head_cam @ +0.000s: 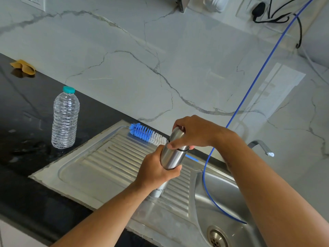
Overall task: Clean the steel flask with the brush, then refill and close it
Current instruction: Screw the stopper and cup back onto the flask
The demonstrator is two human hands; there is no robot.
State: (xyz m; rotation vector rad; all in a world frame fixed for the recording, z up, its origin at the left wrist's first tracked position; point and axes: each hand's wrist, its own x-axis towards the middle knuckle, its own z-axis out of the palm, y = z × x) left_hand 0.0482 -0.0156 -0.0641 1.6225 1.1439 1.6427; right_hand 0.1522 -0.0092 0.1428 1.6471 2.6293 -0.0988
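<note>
The flask [171,157] stands nearly upright over the ribbed drainboard [99,168], its long axis tilted a little, top leaning away from the person and to the right. The left hand [156,171] wraps the lower body, fingers and thumb curled round the steel, with the printed base showing below the fist. The cap [177,139] sits at the far, upper end of that axis, directly above the left grip, and the right hand [194,132] comes over it from the right with the wrist arched, fingers curled over the crown and the thumb pressed on the near side just above the dark seam ring. Both grips are clamped: left on the body, right on the cap. Whether the cap is coming off or going on cannot be told here; since the brush [147,134] lies idle on the drainboard's far edge behind the flask, I judge it is being unscrewed, a twist about the flask's own axis with the left hand holding the body against it. A plastic bottle [65,118] stands on the tabletop [26,107], well apart to the left.
</note>
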